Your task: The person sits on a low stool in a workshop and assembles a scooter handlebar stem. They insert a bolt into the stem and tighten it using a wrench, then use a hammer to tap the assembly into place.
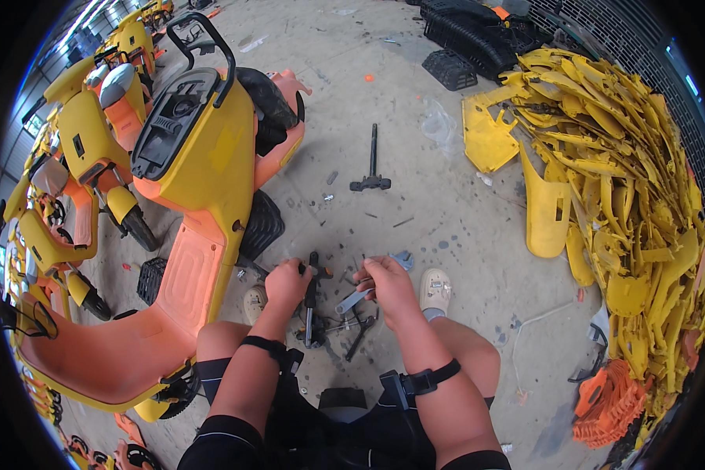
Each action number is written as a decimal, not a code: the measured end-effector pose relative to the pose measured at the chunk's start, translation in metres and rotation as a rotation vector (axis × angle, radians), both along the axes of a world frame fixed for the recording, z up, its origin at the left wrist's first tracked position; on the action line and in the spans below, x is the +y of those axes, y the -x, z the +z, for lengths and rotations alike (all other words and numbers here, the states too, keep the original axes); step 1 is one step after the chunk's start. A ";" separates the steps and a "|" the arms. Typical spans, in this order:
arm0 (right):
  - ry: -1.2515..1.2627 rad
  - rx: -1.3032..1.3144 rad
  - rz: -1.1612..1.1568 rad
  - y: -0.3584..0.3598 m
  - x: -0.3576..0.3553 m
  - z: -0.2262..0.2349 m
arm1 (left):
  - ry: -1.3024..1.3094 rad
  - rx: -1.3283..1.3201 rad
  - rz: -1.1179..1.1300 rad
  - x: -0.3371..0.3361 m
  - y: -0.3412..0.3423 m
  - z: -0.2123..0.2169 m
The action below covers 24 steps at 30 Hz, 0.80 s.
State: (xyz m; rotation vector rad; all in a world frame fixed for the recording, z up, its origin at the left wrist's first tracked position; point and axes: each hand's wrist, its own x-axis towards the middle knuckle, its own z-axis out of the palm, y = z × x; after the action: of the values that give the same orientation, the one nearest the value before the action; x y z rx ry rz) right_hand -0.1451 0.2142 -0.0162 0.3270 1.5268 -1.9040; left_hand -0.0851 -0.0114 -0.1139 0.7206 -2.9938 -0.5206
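Observation:
My left hand [287, 283] is closed beside the top of a black fork leg with a silver lower tube [309, 301]. A small dark piece shows at its fingertips, but what it grips is hidden. My right hand [389, 283] pinches a silver wrench [354, 301], its ring end pointing down to the left. Below the wrench, several dark metal parts and tools [359, 337] lie on the floor between my feet. A blue crumpled rag or glove [403, 259] sits just beyond my right hand.
A yellow and orange scooter body [204, 149] stands close on my left, with more scooters [94, 133] behind it. A black T-shaped stem [374, 160] lies ahead. Yellow panels [603, 172] are heaped at right, near orange parts [609, 399] and black baskets [449, 69].

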 end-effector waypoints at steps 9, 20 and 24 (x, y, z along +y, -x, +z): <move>-0.059 0.051 0.057 0.028 -0.002 0.003 | 0.079 -0.187 -0.121 -0.008 0.032 -0.035; -0.149 0.122 0.153 0.041 -0.024 -0.027 | -0.403 -0.039 0.099 -0.012 0.045 -0.065; -0.150 0.190 0.204 0.036 -0.038 -0.027 | -0.326 -0.035 0.221 0.003 0.045 -0.061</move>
State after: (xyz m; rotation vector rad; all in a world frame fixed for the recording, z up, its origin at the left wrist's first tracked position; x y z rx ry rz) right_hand -0.1815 0.1759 -0.0428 0.0526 1.7616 -1.7043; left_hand -0.1301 -0.0080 -0.1744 1.0733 -2.8375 -1.0026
